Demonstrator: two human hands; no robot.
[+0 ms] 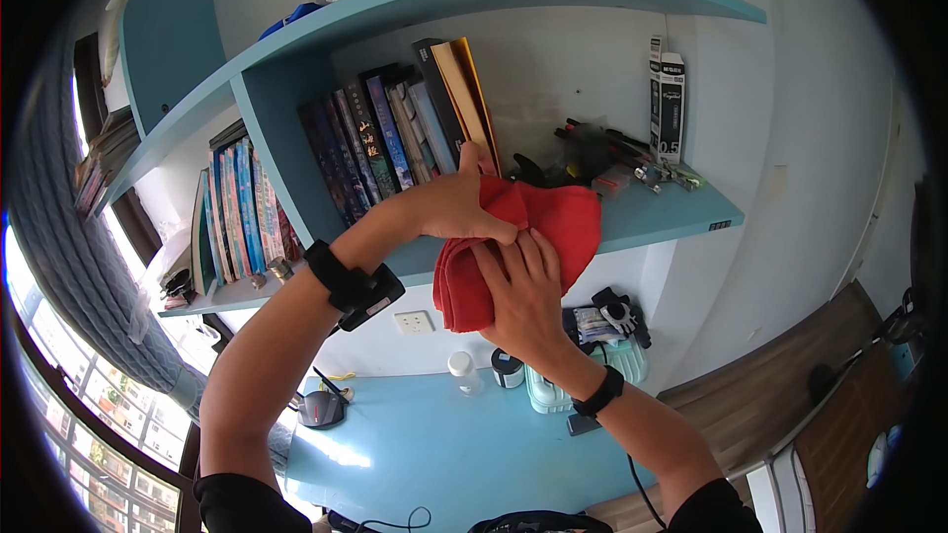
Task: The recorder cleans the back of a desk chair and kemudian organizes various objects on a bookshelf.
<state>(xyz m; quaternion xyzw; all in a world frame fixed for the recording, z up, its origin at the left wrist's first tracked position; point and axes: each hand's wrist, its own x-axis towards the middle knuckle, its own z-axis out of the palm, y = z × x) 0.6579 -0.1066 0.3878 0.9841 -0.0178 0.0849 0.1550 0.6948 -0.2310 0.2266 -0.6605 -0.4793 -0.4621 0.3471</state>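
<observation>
A folded red cloth [548, 222] is held between both hands in front of the middle shelf. My left hand [463, 200] grips its upper left part, thumb on the cloth, with fingers reaching up near the foot of a yellow-covered book [478, 89]. My right hand [522, 285] presses on the cloth from below, fingers spread over the folds. Behind the cloth, a row of leaning books [385, 133] stands on the blue shelf [666, 215]; the cloth hides part of the shelf's front edge. Both wrists wear black bands.
Pens [615, 141] and an upright pen box [670, 107] lie right on the shelf. Below, the blue desk [422, 459] holds a router [322, 409], a clear bottle [463, 370], a dark jar [507, 368] and a mint case [548, 392]. More books [244, 207] stand left, near a curtain [81, 237].
</observation>
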